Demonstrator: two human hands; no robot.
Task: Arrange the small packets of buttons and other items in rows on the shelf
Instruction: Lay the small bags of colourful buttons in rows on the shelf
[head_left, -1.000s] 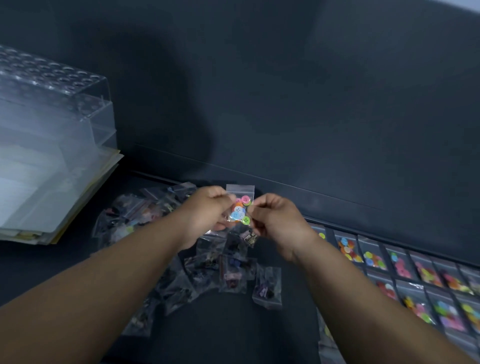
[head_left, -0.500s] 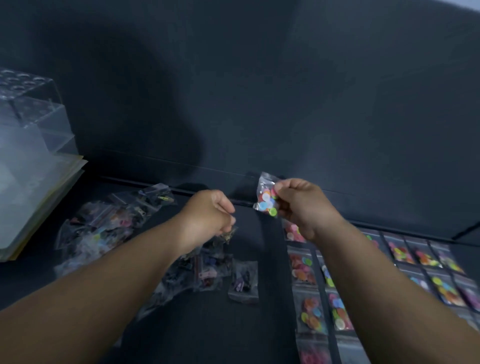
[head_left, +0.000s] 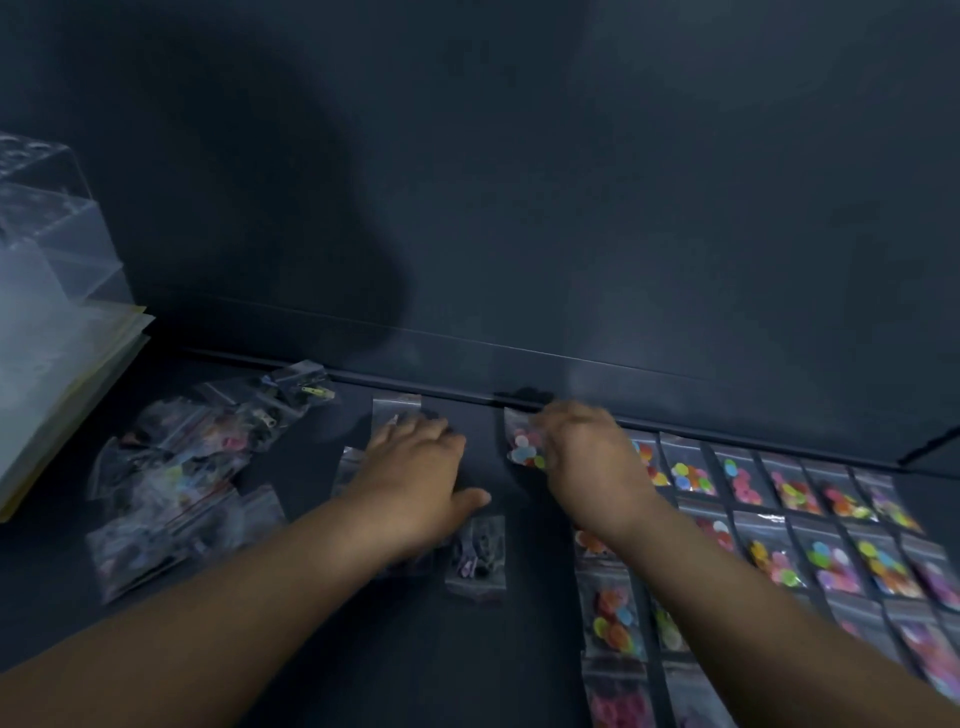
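Pressing down at 12 o'clock of the shelf (head_left: 519, 649), both hands are palm-down over the packets.

Right hand (head_left: 587, 462): fingers curled over the right edge of a button packet (head_left: 522, 447) and gripping it. The fingertips are motion-blurred. The packet shows white, pale blue, pink and green buttons. It sits just short of the back wall (head_left: 519, 208), at 9 o'clock of my knuckles. Whether it is flat on the shelf I cannot tell.

Left hand (head_left: 415, 478): fingers fairly straight and slightly spread, holding nothing, thumb out toward 3 o'clock. The fingertips rest on a clear packet (head_left: 397, 410) at 12 o'clock of the hand. Its contents are too blurred to read. More packets lie partly hidden under the palm.

Dark packet (head_left: 477, 558): flat on the shelf at 5 o'clock of the left hand, just beside the wrist, apart from the others.

Loose pile (head_left: 182, 467): unsorted packets heaped and overlapping at 9 o'clock of the left hand, well apart from the right hand.

Rows (head_left: 789, 488): packets of bright buttons laid side by side, running from my right wrist out to 3 o'clock and down to 5 o'clock. My right forearm crosses over the nearest column.

Far left, 9 to 10 o'clock: a clear plastic box (head_left: 47, 234) on a stack of sheets (head_left: 78, 374).
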